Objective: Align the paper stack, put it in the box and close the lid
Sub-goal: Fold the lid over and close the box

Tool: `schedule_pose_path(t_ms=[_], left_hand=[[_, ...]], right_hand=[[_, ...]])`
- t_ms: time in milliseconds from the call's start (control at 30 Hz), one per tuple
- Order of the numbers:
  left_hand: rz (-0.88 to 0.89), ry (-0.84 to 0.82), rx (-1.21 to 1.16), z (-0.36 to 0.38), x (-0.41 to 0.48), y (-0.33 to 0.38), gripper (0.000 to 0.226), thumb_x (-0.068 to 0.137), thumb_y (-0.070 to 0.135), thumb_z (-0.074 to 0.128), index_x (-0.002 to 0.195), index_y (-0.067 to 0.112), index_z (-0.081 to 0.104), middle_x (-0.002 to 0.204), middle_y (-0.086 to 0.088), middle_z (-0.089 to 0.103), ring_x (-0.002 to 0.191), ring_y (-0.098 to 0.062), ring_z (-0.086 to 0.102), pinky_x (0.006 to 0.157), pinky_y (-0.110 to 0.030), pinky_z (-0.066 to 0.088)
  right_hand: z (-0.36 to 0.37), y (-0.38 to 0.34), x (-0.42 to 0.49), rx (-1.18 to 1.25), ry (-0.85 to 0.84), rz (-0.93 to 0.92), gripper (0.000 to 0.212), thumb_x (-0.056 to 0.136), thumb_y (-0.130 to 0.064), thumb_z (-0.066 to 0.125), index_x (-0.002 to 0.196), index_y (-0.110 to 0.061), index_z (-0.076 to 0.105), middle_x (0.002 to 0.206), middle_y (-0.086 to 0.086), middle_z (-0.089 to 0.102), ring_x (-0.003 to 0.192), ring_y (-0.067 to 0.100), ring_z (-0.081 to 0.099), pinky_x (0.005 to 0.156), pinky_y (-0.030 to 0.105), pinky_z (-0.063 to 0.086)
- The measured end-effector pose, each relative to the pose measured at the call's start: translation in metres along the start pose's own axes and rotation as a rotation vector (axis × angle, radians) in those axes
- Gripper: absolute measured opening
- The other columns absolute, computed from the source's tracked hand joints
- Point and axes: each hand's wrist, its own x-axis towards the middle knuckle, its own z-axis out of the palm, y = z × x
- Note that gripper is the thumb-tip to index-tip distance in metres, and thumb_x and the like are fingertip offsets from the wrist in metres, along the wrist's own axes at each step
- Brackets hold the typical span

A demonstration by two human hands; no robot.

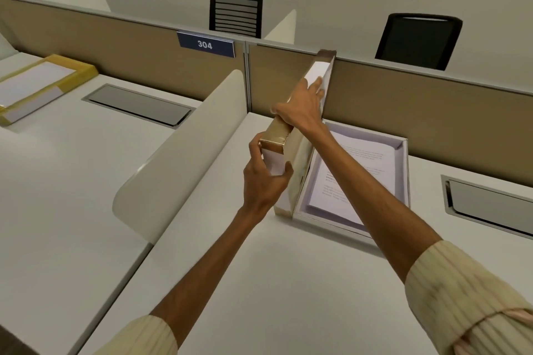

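The left hand (265, 181) is clamped on the near corner of the lid (302, 135), thumb on one face and fingers wrapped round the other. The right hand (302, 108) crosses over it and grips the lid's upper edge farther along, fingers pressed flat on the white inner face. The lid stands nearly on edge, tilted, its lower long side at the left wall of the box (403, 170); whether it is hinged there cannot be told.

The paper stack (360, 164) already lies inside the box, on the tabletop (259, 282) against the partition (432, 112).

Risks, as I judge them: the crossed arms give an awkward swing, so the lid could come down skewed and catch its side flaps on the box walls. Sheets riding up at the near corner might get pinched or creased under the rim. Pushing sideways could slide the light box along the smooth surface.

The stack is white with printed text, fairly square, its top sheet slightly askew. The lid is gold outside, white within.
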Motion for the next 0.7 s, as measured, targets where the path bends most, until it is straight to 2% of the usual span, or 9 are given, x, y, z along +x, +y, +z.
schedule_pose_path(t_ms=[100,200,300,367,400,500,567,667,700], left_hand=[[0.037,-0.018,0.06,0.011,-0.008,0.008,0.082,0.073,0.052,0.075,0.135,0.026,0.028,0.126,-0.012,0.063,0.099,-0.019,0.067,0.087,-0.018,0.051],[0.035,-0.148,-0.009,0.015,-0.015,0.009,0.074,0.079,0.077,0.048,0.135,0.032,0.033,0.123,-0.002,0.065,0.094,-0.008,0.065,0.083,-0.012,0.053],[-0.213,-0.313,-0.334,0.02,-0.011,0.007,0.057,0.085,0.079,0.026,0.13,0.047,0.043,0.126,0.013,0.062,0.109,-0.007,0.063,0.093,-0.024,0.052],[-0.498,-0.399,-0.416,0.031,-0.002,-0.003,0.061,0.094,0.065,0.025,0.141,0.031,0.045,0.146,0.002,0.052,0.134,-0.018,0.049,0.112,-0.039,0.037],[-0.599,-0.48,-0.31,0.036,0.003,-0.009,0.06,0.099,0.059,0.024,0.143,0.024,0.044,0.15,-0.003,0.047,0.138,-0.022,0.043,0.116,-0.042,0.031],[-0.842,-0.723,-0.007,0.043,0.006,-0.034,0.067,0.098,0.06,0.031,0.142,0.011,0.045,0.145,-0.014,0.048,0.134,-0.03,0.046,0.112,-0.042,0.034],[-0.908,-0.782,0.024,0.046,0.004,-0.038,0.082,0.093,0.066,0.039,0.143,0.002,0.046,0.145,-0.02,0.051,0.133,-0.037,0.049,0.113,-0.047,0.036],[-0.883,-0.797,0.015,0.055,0.008,-0.038,0.088,0.083,0.075,0.046,0.137,0.006,0.053,0.133,-0.019,0.061,0.113,-0.031,0.061,0.107,-0.045,0.043],[-0.891,-0.815,-0.011,0.058,0.01,-0.038,0.091,0.08,0.077,0.048,0.14,0.008,0.051,0.136,-0.017,0.06,0.115,-0.03,0.06,0.11,-0.046,0.042]], right_hand=[[-0.007,0.012,0.0,0.043,0.069,0.02,0.082,0.077,-0.026,0.074,0.146,-0.008,0.032,0.164,0.02,0.01,0.137,0.039,0.04,0.101,0.038,0.048],[-0.022,0.027,-0.001,0.074,0.108,0.035,0.074,0.077,-0.021,0.075,0.14,-0.006,0.039,0.16,0.021,0.02,0.131,0.037,0.047,0.099,0.038,0.049],[-0.04,0.046,-0.002,0.096,0.15,0.066,0.069,0.078,-0.018,0.075,0.138,-0.005,0.042,0.155,0.02,0.03,0.127,0.036,0.051,0.097,0.038,0.051],[-0.051,0.062,-0.004,0.109,0.15,0.089,0.075,0.079,-0.019,0.076,0.143,-0.007,0.039,0.159,0.018,0.027,0.131,0.036,0.049,0.1,0.039,0.05],[-0.056,0.07,-0.006,0.119,0.144,0.104,0.078,0.08,-0.019,0.075,0.146,-0.008,0.036,0.161,0.016,0.023,0.133,0.035,0.047,0.1,0.038,0.05],[-0.069,0.097,-0.011,0.164,0.137,0.142,0.085,0.082,-0.023,0.075,0.152,-0.013,0.028,0.164,0.01,0.018,0.139,0.034,0.041,0.104,0.041,0.047],[-0.076,0.115,-0.015,0.206,0.142,0.155,0.087,0.083,-0.025,0.074,0.154,-0.015,0.025,0.165,0.008,0.017,0.143,0.033,0.035,0.109,0.043,0.045],[-0.083,0.141,-0.019,0.242,0.135,0.151,0.086,0.084,-0.027,0.073,0.155,-0.019,0.025,0.165,0.005,0.018,0.145,0.032,0.033,0.11,0.045,0.043],[-0.084,0.148,-0.021,0.249,0.133,0.148,0.085,0.085,-0.027,0.073,0.155,-0.02,0.025,0.165,0.004,0.018,0.145,0.032,0.032,0.11,0.045,0.042]])
